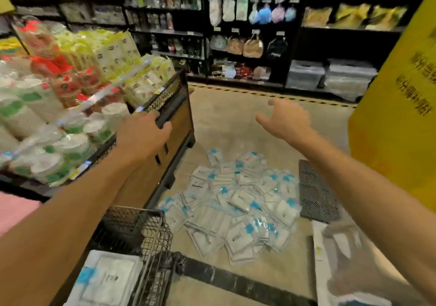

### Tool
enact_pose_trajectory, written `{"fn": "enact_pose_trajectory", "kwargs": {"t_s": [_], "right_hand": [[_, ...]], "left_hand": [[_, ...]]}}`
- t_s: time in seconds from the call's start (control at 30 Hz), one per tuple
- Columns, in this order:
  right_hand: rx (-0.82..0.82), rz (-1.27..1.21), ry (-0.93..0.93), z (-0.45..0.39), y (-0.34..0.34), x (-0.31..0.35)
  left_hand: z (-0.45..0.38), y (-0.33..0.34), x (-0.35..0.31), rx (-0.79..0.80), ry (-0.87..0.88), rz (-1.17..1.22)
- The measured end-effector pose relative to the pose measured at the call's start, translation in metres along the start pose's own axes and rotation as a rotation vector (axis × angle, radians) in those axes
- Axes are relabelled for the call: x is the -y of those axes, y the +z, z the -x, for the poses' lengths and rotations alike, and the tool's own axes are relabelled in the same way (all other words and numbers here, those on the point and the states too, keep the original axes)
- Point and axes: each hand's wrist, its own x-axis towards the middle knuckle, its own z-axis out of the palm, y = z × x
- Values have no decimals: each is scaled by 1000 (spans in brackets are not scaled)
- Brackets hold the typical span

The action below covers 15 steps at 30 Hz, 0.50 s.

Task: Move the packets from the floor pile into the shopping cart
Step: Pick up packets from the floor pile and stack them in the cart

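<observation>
Our left hand (144, 133) grips a display bin (174, 117), right hand (286, 120) open and empty; the floor packets (238, 202) look light, slippery, best pinched by edges for the near-left cart (151, 232).

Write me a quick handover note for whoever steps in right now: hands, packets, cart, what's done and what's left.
Left hand: fingers curled over the rim of the display bin, holding no packet.
Right hand: open in the air above the floor, empty.
Packets: a big pile lies on the floor between the display bin and a black grid panel.
Shopping cart: bottom left, beside the pile; at least one packet lies in it.
Done: a start at most.
Left: nearly the whole pile.
</observation>
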Motion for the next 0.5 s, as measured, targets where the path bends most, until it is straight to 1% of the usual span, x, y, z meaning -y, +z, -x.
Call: {"fn": "enact_pose_trajectory", "kwargs": {"t_s": [0.2, 0.4, 0.5], "right_hand": [[3, -8, 76, -5, 7, -95], [70, 12, 176, -21, 30, -190], [115, 22, 225, -28, 46, -223]], "left_hand": [[-24, 32, -79, 39, 81, -7], [-37, 83, -155, 102, 129, -17], [-46, 108, -178, 131, 158, -52]]}}
